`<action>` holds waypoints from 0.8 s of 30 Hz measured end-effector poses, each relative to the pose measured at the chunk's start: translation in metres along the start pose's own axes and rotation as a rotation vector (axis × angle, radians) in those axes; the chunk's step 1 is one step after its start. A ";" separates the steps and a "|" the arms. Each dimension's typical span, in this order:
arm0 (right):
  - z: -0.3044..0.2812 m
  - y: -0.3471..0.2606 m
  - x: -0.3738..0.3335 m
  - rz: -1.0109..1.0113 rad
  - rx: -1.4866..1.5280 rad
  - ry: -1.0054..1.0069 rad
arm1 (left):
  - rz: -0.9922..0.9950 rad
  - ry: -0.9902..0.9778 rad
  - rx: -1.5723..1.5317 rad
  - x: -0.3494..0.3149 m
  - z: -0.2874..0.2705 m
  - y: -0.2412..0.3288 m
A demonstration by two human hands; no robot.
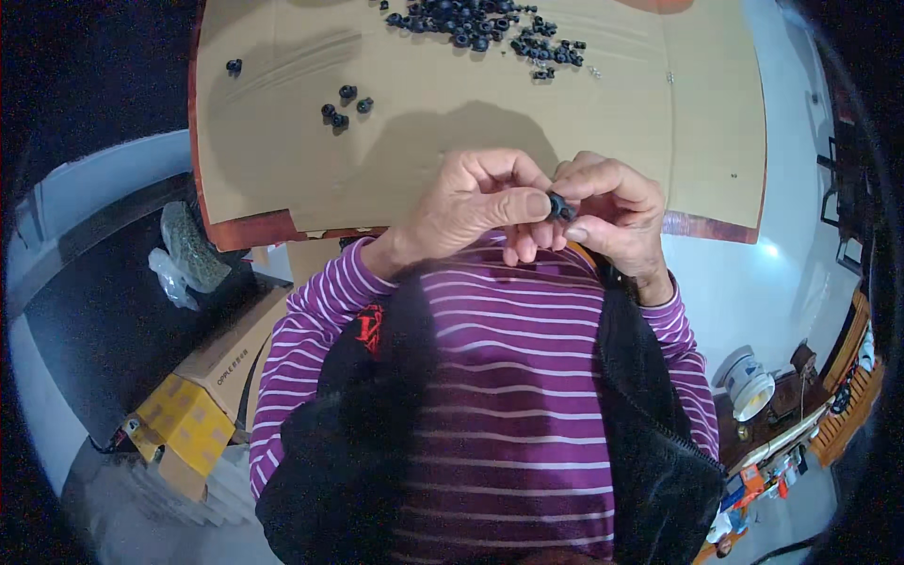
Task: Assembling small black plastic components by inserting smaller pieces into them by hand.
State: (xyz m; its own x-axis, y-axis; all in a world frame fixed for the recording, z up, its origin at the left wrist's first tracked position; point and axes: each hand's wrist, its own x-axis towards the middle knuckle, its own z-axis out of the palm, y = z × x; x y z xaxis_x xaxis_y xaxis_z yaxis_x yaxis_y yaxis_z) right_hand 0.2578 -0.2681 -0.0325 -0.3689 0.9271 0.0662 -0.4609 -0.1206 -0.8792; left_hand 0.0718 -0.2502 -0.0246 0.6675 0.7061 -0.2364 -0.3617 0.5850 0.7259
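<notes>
Between my two hands, just over the table's near edge, is a small black rounded part point(561, 207) that looks like plastic. My left hand point(485, 202) pinches it from the left with thumb and fingers. From the other side, my right hand point(617, 209) closes its thumb and forefinger on it. The fingertips hide much of the part, so its exact kind does not show. Several similar black parts point(341, 110) lie in a small group on the cardboard left of my hands, with a single black part point(234, 67) farther left.
A large pile of black parts point(461, 21) lies at the far side of the cardboard-covered table point(716, 122), with smaller black pieces point(546, 47) beside it. On the left stand a brown carton point(231, 353), a yellow box point(188, 424) and a plastic bag point(193, 250). A white bucket point(750, 388) stands at right.
</notes>
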 end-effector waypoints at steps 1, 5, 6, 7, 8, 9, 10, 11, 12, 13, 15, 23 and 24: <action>0.000 0.001 -0.002 0.019 0.024 -0.002 | -0.026 -0.005 0.016 -0.001 0.000 0.002; -0.005 0.004 -0.006 0.047 0.087 -0.009 | -0.079 -0.005 0.020 0.000 0.005 0.005; -0.006 0.005 -0.006 0.047 0.092 -0.007 | -0.083 -0.003 0.021 0.000 0.005 0.005; -0.008 0.006 -0.004 0.070 0.119 -0.030 | -0.092 -0.021 0.059 0.001 0.004 0.006; -0.008 0.005 -0.004 0.093 0.147 -0.054 | -0.101 -0.040 0.097 0.000 0.004 0.007; -0.008 0.003 -0.004 0.095 0.152 -0.051 | -0.106 -0.038 0.097 0.000 0.004 0.011; -0.007 -0.001 -0.003 0.123 0.077 -0.083 | -0.158 -0.046 0.145 -0.001 0.006 0.015; -0.006 -0.004 -0.003 0.151 0.002 -0.116 | -0.210 -0.054 0.194 -0.002 0.006 0.018; -0.006 -0.006 -0.002 0.111 -0.055 -0.189 | -0.214 -0.053 0.196 -0.005 0.006 0.019; -0.006 -0.007 -0.002 0.069 -0.113 -0.262 | -0.232 -0.103 0.250 -0.009 0.005 0.019; 0.001 -0.007 -0.005 -0.024 -0.157 -0.315 | -0.363 -0.135 0.336 -0.018 0.011 0.029; 0.015 -0.013 -0.016 -0.068 -0.216 -0.371 | -0.314 -0.189 0.290 -0.036 0.020 0.024; 0.014 -0.012 -0.016 -0.069 -0.219 -0.371 | -0.306 -0.151 0.255 -0.036 0.021 0.022</action>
State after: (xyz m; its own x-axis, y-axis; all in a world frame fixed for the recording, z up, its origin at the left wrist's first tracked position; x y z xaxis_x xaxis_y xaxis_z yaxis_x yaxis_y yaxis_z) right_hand 0.2576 -0.2866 -0.0165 -0.6269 0.7351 0.2582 -0.3274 0.0522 -0.9434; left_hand 0.0534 -0.2715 0.0139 0.8136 0.4382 -0.3822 0.0274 0.6277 0.7780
